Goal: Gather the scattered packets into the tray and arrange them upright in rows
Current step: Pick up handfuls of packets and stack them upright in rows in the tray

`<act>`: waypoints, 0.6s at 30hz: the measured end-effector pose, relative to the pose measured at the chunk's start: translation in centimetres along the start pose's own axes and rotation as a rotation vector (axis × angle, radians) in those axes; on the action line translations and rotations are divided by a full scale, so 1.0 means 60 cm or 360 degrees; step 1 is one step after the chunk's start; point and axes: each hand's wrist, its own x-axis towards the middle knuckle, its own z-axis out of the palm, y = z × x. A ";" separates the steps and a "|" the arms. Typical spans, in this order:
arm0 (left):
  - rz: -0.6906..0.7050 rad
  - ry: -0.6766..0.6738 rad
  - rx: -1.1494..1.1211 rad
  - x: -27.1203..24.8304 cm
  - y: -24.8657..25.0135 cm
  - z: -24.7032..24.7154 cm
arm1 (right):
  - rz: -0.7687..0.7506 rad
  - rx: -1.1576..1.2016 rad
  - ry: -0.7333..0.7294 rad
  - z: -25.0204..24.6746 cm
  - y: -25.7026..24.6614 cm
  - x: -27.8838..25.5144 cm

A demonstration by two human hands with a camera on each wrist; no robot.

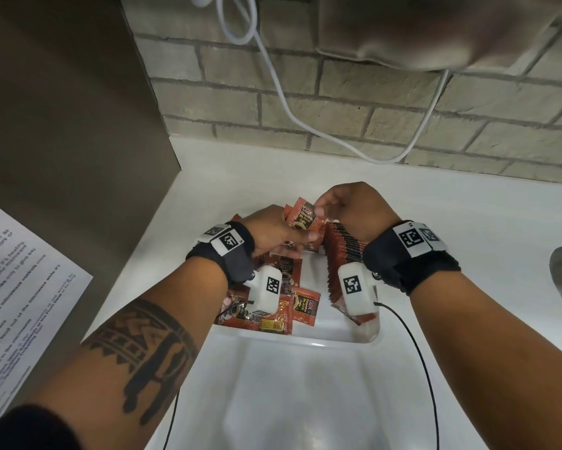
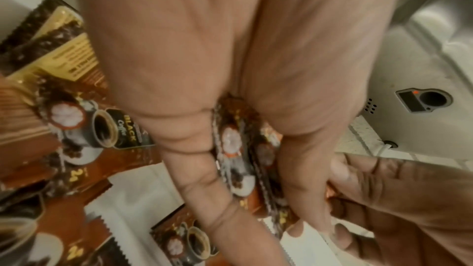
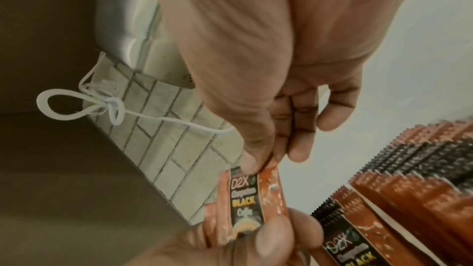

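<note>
Holding one small stack of packets (image 1: 306, 218) over the tray (image 1: 334, 340).
Left hand (image 1: 273, 233) gripping it, right hand (image 1: 351, 207) pinching its top; one upright row (image 1: 344, 254) standing at 3 o'clock, loose packets (image 1: 282, 303) lying at 8 o'clock, uncountable.

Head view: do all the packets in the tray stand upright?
No: a row stands upright, but loose packets lie flat in the tray.
</note>
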 end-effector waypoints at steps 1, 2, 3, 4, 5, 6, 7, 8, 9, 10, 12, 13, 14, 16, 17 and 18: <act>0.0018 0.0027 0.0010 -0.001 -0.001 0.000 | -0.0010 -0.0003 0.0009 -0.001 -0.002 -0.001; 0.0037 0.0052 0.0017 -0.002 -0.003 0.000 | -0.0015 -0.0007 0.0018 -0.002 -0.005 -0.002; 0.0055 0.0068 0.0023 -0.002 -0.004 -0.001 | -0.0015 -0.0001 0.0030 -0.002 -0.007 -0.004; 0.0070 0.0082 0.0040 -0.003 -0.005 -0.001 | -0.0010 -0.0014 0.0038 -0.003 -0.010 -0.005; 0.0087 0.0093 0.0071 -0.004 -0.005 0.000 | -0.0006 -0.0044 0.0041 -0.004 -0.011 -0.005; 0.0101 0.0103 0.0111 -0.007 -0.004 0.001 | 0.0001 -0.0083 0.0039 -0.004 -0.013 -0.005; 0.0105 0.0121 0.0148 -0.007 -0.003 0.001 | 0.0008 -0.0118 0.0030 -0.004 -0.015 -0.005; 0.0102 0.0137 0.0176 -0.007 -0.003 0.000 | 0.0012 -0.0141 0.0021 -0.004 -0.017 -0.006; 0.0090 0.0155 0.0202 -0.008 -0.003 -0.003 | 0.0009 -0.0149 0.0016 -0.004 -0.018 -0.006; 0.0068 0.0168 0.0241 -0.008 -0.003 -0.006 | -0.0001 -0.0164 0.0022 -0.005 -0.019 -0.005; -0.0028 0.0190 0.0395 -0.008 -0.003 -0.012 | -0.0018 -0.0216 0.0044 -0.008 -0.019 -0.005; -0.0096 0.0208 0.0482 -0.008 -0.001 -0.017 | -0.0022 -0.0245 0.0054 -0.011 -0.020 -0.006; -0.0169 0.0242 0.0560 -0.011 0.002 -0.021 | -0.0027 -0.0282 0.0065 -0.013 -0.019 -0.005; -0.0303 0.0305 0.0834 -0.019 0.014 -0.028 | -0.0025 -0.0368 0.0069 -0.016 -0.016 -0.004; -0.0335 0.0322 0.1009 -0.020 0.019 -0.031 | -0.0018 -0.0411 0.0059 -0.016 -0.015 -0.005; -0.0342 0.0339 0.1142 -0.021 0.024 -0.032 | -0.0014 -0.0455 0.0047 -0.014 -0.014 -0.006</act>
